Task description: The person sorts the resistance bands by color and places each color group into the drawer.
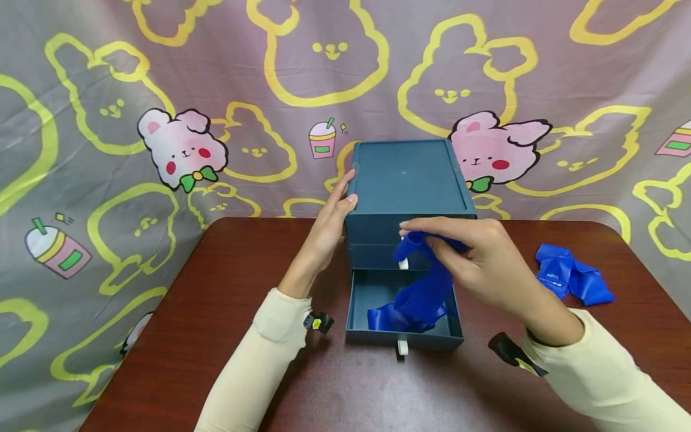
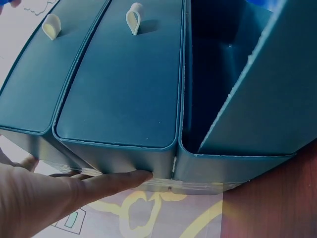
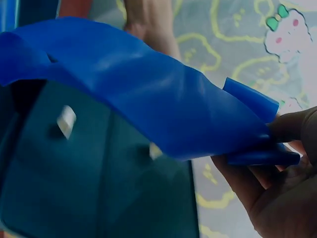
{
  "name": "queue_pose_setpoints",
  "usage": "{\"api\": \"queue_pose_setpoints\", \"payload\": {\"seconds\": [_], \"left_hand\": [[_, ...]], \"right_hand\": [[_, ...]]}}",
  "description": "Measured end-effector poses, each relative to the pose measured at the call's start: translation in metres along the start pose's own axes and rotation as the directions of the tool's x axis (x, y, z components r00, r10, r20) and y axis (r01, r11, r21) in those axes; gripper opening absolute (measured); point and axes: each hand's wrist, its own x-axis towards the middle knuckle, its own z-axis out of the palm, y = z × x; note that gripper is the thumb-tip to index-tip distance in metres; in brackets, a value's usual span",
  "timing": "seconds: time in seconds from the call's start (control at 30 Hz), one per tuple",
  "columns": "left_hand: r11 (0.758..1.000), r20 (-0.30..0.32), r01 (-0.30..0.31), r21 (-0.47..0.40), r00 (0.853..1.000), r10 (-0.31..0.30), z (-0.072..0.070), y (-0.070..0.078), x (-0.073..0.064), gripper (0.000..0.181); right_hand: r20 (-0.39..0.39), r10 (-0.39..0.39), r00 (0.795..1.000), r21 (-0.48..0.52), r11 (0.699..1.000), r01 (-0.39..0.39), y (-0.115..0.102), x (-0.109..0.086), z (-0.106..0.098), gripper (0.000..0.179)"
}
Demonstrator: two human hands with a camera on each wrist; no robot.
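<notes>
A dark blue-green drawer box (image 1: 407, 180) stands on the table with its bottom drawer (image 1: 378, 338) pulled out. Against the box's left side rests my left hand (image 1: 326, 231), its fingers and thumb (image 2: 116, 182) stretched along the wall. My right hand (image 1: 480, 258) pinches one end of a blue elastic band (image 1: 432, 294) between thumb and fingers, in front of the upper drawers. From there the band hangs down, and its lower part lies in folds inside the open drawer. In the right wrist view the band (image 3: 148, 94) stretches away from the fingertips, slightly twisted.
Another blue elastic band (image 1: 572, 276), with pale print, lies folded on the brown table (image 1: 243, 354) to the right. White loop tabs (image 2: 133, 19) stick out from the drawer fronts. Behind the table hangs a patterned cloth (image 1: 259, 72).
</notes>
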Motion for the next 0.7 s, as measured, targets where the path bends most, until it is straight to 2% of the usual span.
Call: {"api": "queue_pose_setpoints", "payload": {"seconds": [0.33, 0.5, 0.7], "left_hand": [[1.000, 0.015, -0.010, -0.002, 1.000, 0.010, -0.001, -0.001, 0.001, 0.058], [1.000, 0.022, -0.020, -0.009, 1.000, 0.020, -0.002, -0.001, 0.001, 0.058], [1.000, 0.024, -0.029, -0.005, 0.999, 0.029, -0.003, -0.001, 0.001, 0.058]], "right_hand": [[0.102, 0.038, 0.994, 0.119, 0.992, -0.050, 0.007, 0.012, 0.040, 0.040], [0.106, 0.054, 0.993, 0.167, 0.983, -0.072, 0.007, 0.018, 0.053, 0.040], [0.078, 0.017, 0.997, 0.204, 0.978, -0.033, 0.005, 0.026, 0.065, 0.039]]}}
